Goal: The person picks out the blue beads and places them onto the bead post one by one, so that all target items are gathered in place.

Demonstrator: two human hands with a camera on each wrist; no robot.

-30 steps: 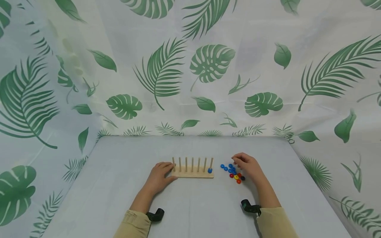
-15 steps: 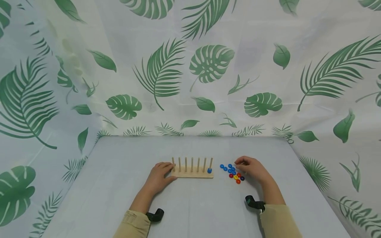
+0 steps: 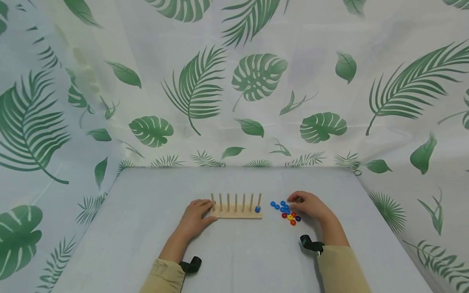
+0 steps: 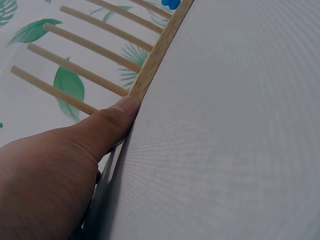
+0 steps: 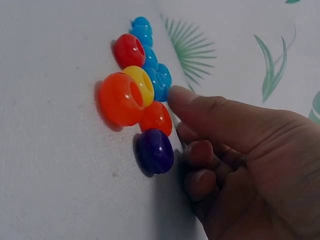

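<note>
My left hand (image 3: 196, 215) grips the left end of a wooden peg rack (image 3: 238, 215) with several upright pegs. In the left wrist view its thumb (image 4: 112, 122) presses on the long edge of the base. Blue beads (image 3: 258, 209) sit low on the rightmost peg. My right hand (image 3: 310, 206) is beside a loose group of beads, thumb and forefinger parted and the other fingers loosely curled. From the right wrist, its thumb tip appears right at a blue bead (image 5: 159, 85); nothing shows in its grasp.
Alongside the blue beads lie a red bead (image 5: 129, 51), a yellow bead (image 5: 140, 82), an orange bead (image 5: 120, 99) with another behind it, and a purple bead (image 5: 156, 151). The white table (image 3: 234, 252) meets a leaf-patterned sheet (image 3: 220, 134) at the back.
My right hand has shifted slightly to the right and nearer me, then a touch back left, and its thumb and forefinger have parted. The left hand and peg rack stay put.
</note>
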